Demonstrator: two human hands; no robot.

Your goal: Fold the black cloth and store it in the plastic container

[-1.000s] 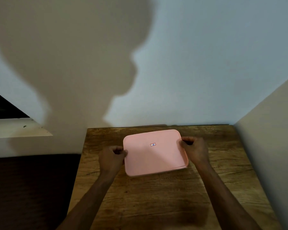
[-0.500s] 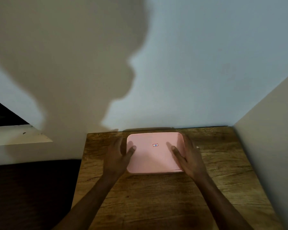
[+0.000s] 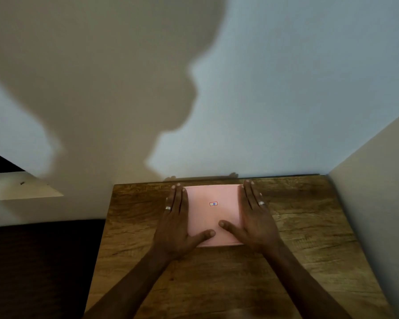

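While both hands lie flat and spread on it, the pink lid (image 3: 213, 212) of the plastic container sits closed on the wooden worktop (image 3: 217, 279), at the far end close to the wall (image 3: 263, 88). Seen from the head camera, the left hand (image 3: 176, 223) rests palm down along the lid's left edge, its fingers straight and pointing toward the wall, its thumb angled inward across the lid's near part; it grips nothing and only presses on the surface. The right hand (image 3: 257, 221) mirrors it along the right edge, fingers extended, thumb reaching inward so that the two thumb tips lie near each other without touching. A ring (image 3: 168, 208) shows on one finger of the left hand and another ring (image 3: 261, 203) on a finger of the right. A small red-framed label (image 3: 213, 204) sits near the middle of the lid, between the hands. Nothing of the container's body shows under the lid, and the black cloth cannot be seen, so whether it lies inside cannot be told. A large shadow (image 3: 90, 77) of a head and shoulder falls on the wall above the worktop. A second, paler wall (image 3: 378, 203) bounds the worktop's right side, and a dark surface (image 3: 39, 268) lies to its left.
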